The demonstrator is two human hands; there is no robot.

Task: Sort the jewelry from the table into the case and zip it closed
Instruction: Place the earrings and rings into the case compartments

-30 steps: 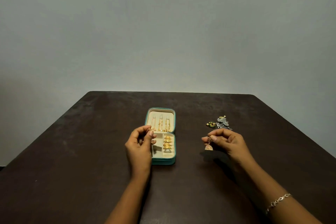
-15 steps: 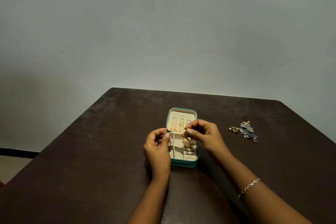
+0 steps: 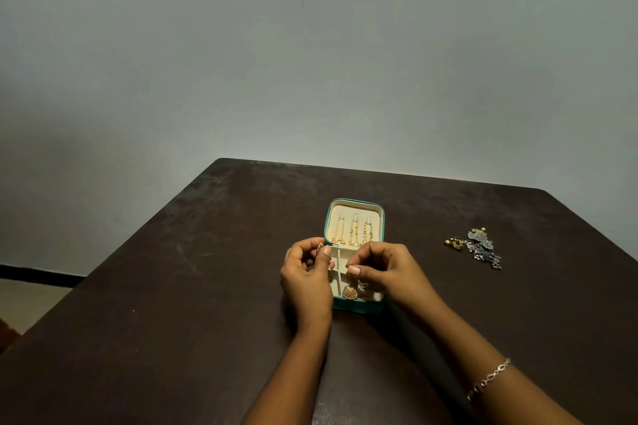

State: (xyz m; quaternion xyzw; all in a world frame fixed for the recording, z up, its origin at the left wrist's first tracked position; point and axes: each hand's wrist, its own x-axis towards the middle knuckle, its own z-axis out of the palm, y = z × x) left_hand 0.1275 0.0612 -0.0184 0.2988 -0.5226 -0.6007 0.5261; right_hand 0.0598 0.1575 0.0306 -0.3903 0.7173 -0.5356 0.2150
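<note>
Two hands (image 3: 307, 281) (image 3: 386, 272), one case (image 3: 355, 308), three chains (image 3: 352, 233).

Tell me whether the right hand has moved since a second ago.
Yes. The right hand moved left, from beside the loose jewelry pile to over the open teal jewelry case.

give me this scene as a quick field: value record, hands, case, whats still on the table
case: teal jewelry case, open, lid up
lid: three chains hanging
left hand: grip on small earring at case's left edge
right hand: lowering bell-shaped earring into near compartment
loose on table: silver and green pieces, right of case
zip: not closed
</note>
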